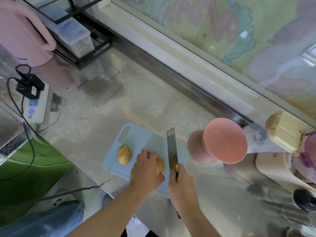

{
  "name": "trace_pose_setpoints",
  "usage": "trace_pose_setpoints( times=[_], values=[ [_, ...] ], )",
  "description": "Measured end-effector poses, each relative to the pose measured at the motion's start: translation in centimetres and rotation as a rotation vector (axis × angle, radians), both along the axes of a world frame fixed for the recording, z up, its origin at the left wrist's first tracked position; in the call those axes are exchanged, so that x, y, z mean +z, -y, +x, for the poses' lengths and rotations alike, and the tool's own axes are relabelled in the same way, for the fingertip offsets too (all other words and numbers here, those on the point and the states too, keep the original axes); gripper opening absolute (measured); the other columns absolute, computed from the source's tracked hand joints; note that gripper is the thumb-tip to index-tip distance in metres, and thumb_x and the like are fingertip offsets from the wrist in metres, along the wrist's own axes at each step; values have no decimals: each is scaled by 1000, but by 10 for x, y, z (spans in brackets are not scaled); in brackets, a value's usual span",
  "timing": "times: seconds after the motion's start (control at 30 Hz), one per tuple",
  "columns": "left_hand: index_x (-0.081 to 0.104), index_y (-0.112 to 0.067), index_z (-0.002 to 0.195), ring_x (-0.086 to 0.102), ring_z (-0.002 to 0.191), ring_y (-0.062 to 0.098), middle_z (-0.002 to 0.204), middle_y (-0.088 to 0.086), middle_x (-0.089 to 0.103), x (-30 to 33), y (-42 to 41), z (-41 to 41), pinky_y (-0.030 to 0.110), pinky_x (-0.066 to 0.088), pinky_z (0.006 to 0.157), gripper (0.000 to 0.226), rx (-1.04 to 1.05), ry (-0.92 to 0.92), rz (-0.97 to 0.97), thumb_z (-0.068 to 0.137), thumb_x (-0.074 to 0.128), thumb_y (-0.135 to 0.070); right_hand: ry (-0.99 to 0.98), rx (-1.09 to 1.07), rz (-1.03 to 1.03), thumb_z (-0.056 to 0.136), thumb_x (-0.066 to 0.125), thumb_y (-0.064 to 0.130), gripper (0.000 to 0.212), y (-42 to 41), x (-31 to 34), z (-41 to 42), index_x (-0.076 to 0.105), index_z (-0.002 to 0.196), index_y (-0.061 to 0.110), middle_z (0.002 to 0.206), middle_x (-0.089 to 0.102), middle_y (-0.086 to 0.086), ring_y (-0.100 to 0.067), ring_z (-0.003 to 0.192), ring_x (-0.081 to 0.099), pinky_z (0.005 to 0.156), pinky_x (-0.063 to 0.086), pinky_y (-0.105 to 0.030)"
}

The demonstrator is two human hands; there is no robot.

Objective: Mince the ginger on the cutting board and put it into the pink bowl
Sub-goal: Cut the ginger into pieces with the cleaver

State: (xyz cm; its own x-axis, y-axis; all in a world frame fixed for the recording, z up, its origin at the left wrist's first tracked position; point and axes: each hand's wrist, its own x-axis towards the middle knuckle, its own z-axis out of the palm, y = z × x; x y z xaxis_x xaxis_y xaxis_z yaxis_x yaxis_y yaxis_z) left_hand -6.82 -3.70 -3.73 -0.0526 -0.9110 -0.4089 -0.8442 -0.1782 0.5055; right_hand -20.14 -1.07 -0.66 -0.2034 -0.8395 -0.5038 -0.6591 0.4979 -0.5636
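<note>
A pale, glossy speckled table [140, 100] is seen filling the middle of the view, with soft daylight reflected in its surface. Along its far edge, from 11 o'clock to 3 o'clock, a dark metal channel [171, 72] and a cream window sill [179, 53] are laid. Above the sill a frosted window pane [222, 23], covered in a pastel green, pink and yellow pattern, is lit from outside. At 11 o'clock a black wire rack [89, 36] is set against the sill. At 8 o'clock a green cabinet front [34, 168] is seen below the table's edge.
</note>
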Motion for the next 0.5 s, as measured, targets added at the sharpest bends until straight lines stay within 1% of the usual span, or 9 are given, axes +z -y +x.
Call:
trace_pose_setpoints(
  times=[0.1,0.23,0.3,0.4,0.47,0.5],
  values=[
    [48,-23,122,44,112,18,123,-2,38,1,-1,-6,30,53,85,52,-15,61,3,79,74,-36,-6,-1,2,102,41,26,25,-1,2,0,38,77,23,61,50,-1,-18,52,43,47,30,-30],
    [42,-19,115,45,105,19,117,0,46,5,-1,-15,27,50,79,45,-7,115,28,80,69,-24,-8,-10,5,101,42,27,26,-3,2,1,37,76,23,60,49,-1,-18,51,43,47,30,-31],
    [40,-19,115,45,104,19,115,0,47,4,-1,-15,28,50,80,49,20,99,35,78,71,-21,-7,-7,8,101,41,28,26,-3,1,2,37,76,24,60,48,-1,-18,51,42,47,29,-30],
    [41,-18,121,46,110,21,118,-1,45,-1,2,-8,31,51,85,60,124,42,62,74,78,-23,18,8,6,102,40,31,27,-4,4,3,36,75,26,58,46,2,-17,49,40,46,28,-29],
    [46,-17,120,49,111,22,119,0,44,-2,6,0,34,53,87,59,225,-17,88,73,81,-24,41,23,8,102,40,31,28,-4,6,5,35,75,27,56,44,2,-15,47,37,45,27,-28],
    [49,-18,117,52,108,23,117,0,46,-1,9,4,36,54,87,55,262,-42,98,74,82,-26,46,40,6,102,40,30,28,-3,7,6,35,74,27,55,43,1,-14,47,37,46,26,-28]
  ],
)
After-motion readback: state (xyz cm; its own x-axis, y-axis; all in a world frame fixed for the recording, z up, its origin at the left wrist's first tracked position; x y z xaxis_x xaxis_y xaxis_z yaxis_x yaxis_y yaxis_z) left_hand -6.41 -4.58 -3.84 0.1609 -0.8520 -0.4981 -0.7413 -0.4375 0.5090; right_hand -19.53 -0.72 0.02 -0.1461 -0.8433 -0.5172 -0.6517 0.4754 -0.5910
